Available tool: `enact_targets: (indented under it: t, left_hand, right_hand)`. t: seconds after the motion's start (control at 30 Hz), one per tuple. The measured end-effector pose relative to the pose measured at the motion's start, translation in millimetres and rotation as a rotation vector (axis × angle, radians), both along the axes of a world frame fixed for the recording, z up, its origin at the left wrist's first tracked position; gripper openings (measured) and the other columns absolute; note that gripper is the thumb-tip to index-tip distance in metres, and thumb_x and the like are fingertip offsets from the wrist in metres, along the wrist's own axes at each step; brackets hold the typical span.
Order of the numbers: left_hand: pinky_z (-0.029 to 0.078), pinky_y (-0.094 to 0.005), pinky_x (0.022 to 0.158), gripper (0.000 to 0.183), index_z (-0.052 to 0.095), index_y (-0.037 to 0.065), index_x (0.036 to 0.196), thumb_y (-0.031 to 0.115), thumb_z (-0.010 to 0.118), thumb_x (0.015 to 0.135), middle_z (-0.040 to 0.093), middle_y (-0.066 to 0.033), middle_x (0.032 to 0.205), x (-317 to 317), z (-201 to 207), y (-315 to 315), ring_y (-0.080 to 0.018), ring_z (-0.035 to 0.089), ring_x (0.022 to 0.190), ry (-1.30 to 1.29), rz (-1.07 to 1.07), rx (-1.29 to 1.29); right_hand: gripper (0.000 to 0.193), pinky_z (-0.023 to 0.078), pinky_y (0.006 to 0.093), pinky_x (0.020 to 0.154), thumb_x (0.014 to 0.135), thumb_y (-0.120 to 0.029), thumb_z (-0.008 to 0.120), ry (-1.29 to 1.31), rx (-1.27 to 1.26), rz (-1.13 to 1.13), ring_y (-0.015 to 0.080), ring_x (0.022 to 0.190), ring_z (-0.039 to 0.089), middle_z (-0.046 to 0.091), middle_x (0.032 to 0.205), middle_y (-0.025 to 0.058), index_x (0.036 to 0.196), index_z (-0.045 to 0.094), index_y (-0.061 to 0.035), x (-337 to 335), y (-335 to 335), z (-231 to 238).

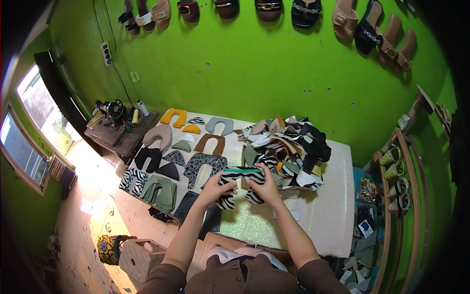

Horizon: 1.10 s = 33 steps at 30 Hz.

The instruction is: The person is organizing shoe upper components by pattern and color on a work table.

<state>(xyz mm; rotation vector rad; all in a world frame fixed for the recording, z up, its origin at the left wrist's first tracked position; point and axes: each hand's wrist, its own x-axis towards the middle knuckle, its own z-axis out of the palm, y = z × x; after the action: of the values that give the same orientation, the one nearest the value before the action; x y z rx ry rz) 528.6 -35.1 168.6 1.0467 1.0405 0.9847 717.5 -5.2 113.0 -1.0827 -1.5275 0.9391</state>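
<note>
Over the near middle of the table I hold a zebra-print U-shaped shoe upper piece (243, 175) with a green strip along its top edge. My left hand (214, 191) pinches its left side, and my right hand (266, 188) grips the right side, thumbs toward me. Its two striped legs hang down below my fingers. To the left lie cut pieces in groups: a black patterned U-shape (208, 160), a brown spotted one (210, 139), green pieces (159, 192) and zebra-print pieces (128, 180). Beyond my right hand rises a heap of mixed cut pieces (279, 139).
The white table (325, 215) stands against a green wall. At the far left is a sewing machine (115, 110) on its stand. A stool (139, 257) sits on the floor at left. A wooden rack (413, 206) with sandals stands at right, and more sandals (268, 10) hang above.
</note>
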Motion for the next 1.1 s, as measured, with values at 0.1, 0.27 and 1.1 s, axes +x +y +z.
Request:
enact_targets:
  t: [0.1,0.27,1.1]
  left_hand:
    - [0.050,-0.0241,0.063,0.018,0.049,0.001,0.100,0.009,0.057,0.086,0.059,-0.0050,0.080,-20.7,-20.4,1.1,-0.0120,0.060,0.070,-0.011,0.035,0.024]
    - [0.047,-0.0231,0.059,0.015,0.048,0.000,0.098,0.010,0.054,0.088,0.057,-0.0040,0.078,-55.4,-34.6,-2.7,-0.0109,0.057,0.064,-0.033,0.096,0.072]
    - [0.041,-0.0368,0.073,0.034,0.058,0.009,0.098,0.017,0.066,0.066,0.054,-0.0077,0.083,-271.1,-59.8,-21.0,-0.0264,0.054,0.081,1.263,0.173,0.995]
  right_hand:
    - [0.052,0.045,0.0250,0.077,0.075,-0.015,0.071,0.172,-0.099,0.109,0.0125,0.089,0.055,0.056,0.102,0.0072,0.119,0.045,-0.0047,-17.1,3.2,-4.3]
    - [0.030,0.049,0.0247,0.068,0.082,-0.015,0.065,0.439,-0.589,0.262,0.0110,0.077,0.059,0.062,0.087,0.0049,0.106,0.053,-0.0005,-48.3,4.7,-5.2]
    - [0.035,0.044,0.0254,0.063,0.081,-0.027,0.063,-0.074,-0.373,0.363,0.0119,0.065,0.053,0.059,0.088,0.0051,0.107,0.051,-0.0059,-263.0,-27.9,-12.5]
